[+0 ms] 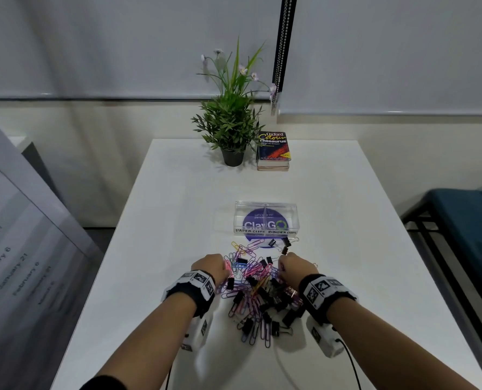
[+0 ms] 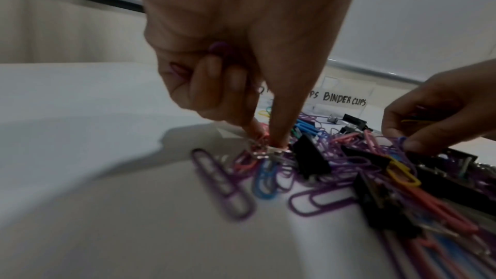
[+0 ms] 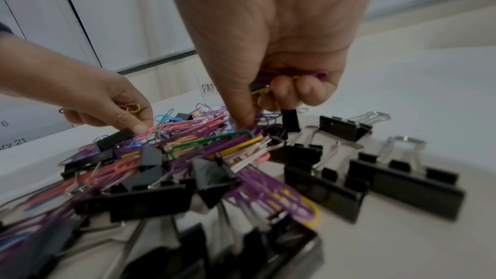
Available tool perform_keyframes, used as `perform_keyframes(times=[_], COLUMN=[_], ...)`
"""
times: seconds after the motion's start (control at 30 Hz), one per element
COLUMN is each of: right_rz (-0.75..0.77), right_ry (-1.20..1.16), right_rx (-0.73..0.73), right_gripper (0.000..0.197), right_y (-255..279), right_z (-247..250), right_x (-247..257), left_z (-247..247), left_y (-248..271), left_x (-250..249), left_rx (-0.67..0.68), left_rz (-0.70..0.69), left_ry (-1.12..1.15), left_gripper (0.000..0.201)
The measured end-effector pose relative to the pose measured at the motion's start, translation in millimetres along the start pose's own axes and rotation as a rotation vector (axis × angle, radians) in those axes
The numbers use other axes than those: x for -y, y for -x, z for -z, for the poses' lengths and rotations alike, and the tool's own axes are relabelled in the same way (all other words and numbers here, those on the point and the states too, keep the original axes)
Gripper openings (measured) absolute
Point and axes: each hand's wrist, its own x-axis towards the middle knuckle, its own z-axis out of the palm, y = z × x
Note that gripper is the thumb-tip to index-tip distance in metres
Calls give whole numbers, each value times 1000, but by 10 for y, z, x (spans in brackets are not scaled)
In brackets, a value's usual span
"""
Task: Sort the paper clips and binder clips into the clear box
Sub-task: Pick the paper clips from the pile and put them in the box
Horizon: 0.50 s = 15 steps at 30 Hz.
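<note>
A mixed pile of coloured paper clips (image 1: 251,273) and black binder clips (image 1: 265,298) lies on the white table (image 1: 178,206), just in front of the clear box (image 1: 265,220). The box is labelled PAPER CLIPS on its left half and BINDER CLIPS on its right half. My left hand (image 1: 211,267) is at the pile's left edge, with paper clips tucked under its curled fingers (image 2: 214,84) while thumb and forefinger pinch a pink clip (image 2: 261,138). My right hand (image 1: 296,267) grips a bundle of paper clips (image 3: 289,76), its thumb (image 3: 243,114) reaching down into the pile.
Several large binder clips (image 3: 402,179) lie on the right of the pile, and a few small ones (image 1: 286,243) sit near the box. A potted plant (image 1: 231,130) and stacked books (image 1: 273,152) stand at the far edge. A dated board (image 1: 23,249) leans on the left, and a blue bench (image 1: 464,220) stands on the right.
</note>
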Motion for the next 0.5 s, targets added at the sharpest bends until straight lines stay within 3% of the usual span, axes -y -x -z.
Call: perform_keyframes(times=[0.23,0.5], right_rz=[54,168], right_ry=[-102,-36], right_rx=[-23,-120], right_gripper=[12,23], right_y=[72,170], right_z=[115,711], right_x=[-178,-29], left_z=[36,419], left_y=[-34,25], left_x=[13,85], left_rx=[27,-160], left_rz=[-61,-204], left_ry=[39,195], left_gripper=[17,14])
